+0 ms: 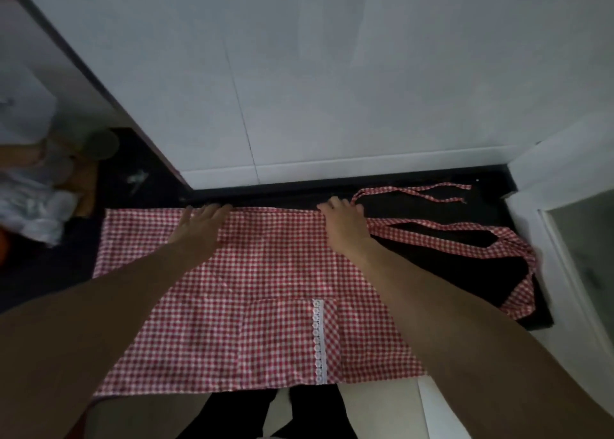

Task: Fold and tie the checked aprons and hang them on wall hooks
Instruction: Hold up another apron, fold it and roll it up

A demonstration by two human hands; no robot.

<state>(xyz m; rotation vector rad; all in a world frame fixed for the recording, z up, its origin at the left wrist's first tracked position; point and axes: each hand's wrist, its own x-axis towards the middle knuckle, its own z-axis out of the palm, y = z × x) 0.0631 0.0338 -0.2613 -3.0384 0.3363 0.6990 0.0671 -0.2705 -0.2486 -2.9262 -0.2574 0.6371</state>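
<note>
A red-and-white checked apron (265, 272) lies spread flat on a black counter (448, 206), its near edge hanging over the front. A pocket with a white lace strip (319, 339) faces me. Thin tie strings (432, 194) and a wider neck loop (498, 249) trail off to the right. My left hand (202, 226) rests flat on the apron's far edge, fingers straight. My right hand (342, 219) lies on the far right corner where the straps begin; its fingertips curl at the fabric edge, and whether they pinch it is unclear.
A white tiled wall (332, 89) rises right behind the counter. A white ledge and frame (564, 239) close off the right side. At the left stand blurred items, among them a white plastic bag (33, 212) and a round grey lid (103, 144). Pale floor shows below.
</note>
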